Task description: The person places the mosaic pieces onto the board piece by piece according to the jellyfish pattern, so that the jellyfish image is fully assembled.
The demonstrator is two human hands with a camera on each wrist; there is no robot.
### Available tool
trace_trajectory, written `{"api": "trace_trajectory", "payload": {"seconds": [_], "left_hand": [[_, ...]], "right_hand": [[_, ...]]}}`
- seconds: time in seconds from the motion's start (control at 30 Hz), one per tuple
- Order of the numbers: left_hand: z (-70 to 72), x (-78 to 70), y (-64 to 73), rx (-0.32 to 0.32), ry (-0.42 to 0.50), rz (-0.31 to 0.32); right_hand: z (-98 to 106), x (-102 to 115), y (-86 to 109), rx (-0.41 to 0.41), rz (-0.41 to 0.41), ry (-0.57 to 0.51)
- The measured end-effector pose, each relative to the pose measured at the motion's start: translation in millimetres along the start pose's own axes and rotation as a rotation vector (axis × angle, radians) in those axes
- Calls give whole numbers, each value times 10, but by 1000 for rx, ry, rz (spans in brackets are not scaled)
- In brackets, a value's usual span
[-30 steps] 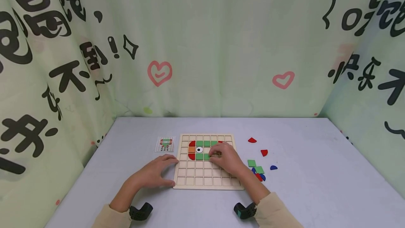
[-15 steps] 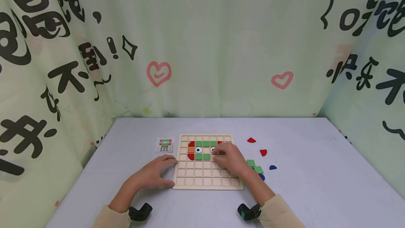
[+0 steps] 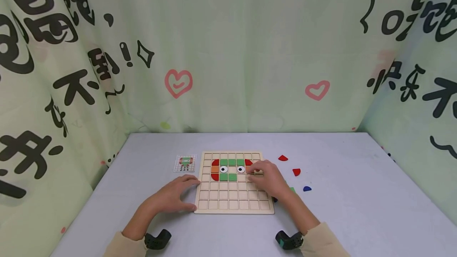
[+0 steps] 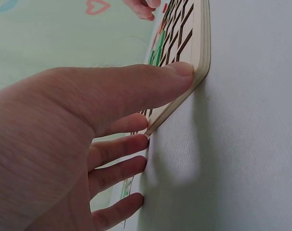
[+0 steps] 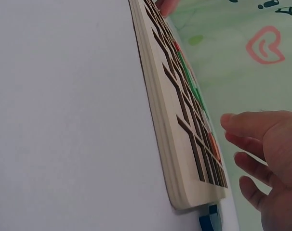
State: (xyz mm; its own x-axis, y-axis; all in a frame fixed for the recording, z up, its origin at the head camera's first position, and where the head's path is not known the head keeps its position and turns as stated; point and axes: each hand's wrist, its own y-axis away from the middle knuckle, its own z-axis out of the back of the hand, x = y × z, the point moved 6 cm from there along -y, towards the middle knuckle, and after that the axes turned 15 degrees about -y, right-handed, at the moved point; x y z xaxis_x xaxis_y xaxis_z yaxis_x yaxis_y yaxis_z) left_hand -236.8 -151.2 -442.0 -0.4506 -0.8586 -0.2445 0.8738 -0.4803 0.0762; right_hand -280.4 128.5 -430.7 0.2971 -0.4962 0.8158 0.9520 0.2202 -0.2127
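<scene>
Tile-laying on a pale square wooden grid board [image 3: 233, 195] looks to be the step in hand, probably copying a small white card with a red-and-green figure [image 3: 185, 163] that lies just beyond the board's left edge. Left hand [image 3: 176, 194] spans that edge with thumb and fingers spread well apart, the thumb resting on the near corner, apparently steadying it.

Right hand [image 3: 267, 177] is over the right side of the grid, fingers loosely bent, thumb and index near each other with no piece visible between them; whether a fingertip touches the board cannot be told. Just beside them, the right wrist view shows an orange-red piece [image 5: 213, 147] lying on the board, perhaps wanting a light press to seat.

Two round-eyed white tiles sit between rows of green square tiles [image 3: 232, 162], and the lower row has a bare cell at its right. The next move seems to call for a green square; one loose green piece [image 3: 292, 189] shows partly behind the right wrist, near a blue half-disc [image 3: 307, 188].
</scene>
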Motion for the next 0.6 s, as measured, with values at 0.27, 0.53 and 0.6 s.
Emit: {"api": "trace_trajectory", "payload": {"seconds": [0.27, 0.53, 0.6], "left_hand": [[6, -8, 10, -4, -4, -3], [10, -8, 12, 1, -4, 3], [9, -8, 11, 2, -3, 4]], "right_hand": [[138, -99, 71, -17, -28, 22], [304, -166, 144, -19, -46, 35], [345, -181, 159, -24, -36, 41]]}}
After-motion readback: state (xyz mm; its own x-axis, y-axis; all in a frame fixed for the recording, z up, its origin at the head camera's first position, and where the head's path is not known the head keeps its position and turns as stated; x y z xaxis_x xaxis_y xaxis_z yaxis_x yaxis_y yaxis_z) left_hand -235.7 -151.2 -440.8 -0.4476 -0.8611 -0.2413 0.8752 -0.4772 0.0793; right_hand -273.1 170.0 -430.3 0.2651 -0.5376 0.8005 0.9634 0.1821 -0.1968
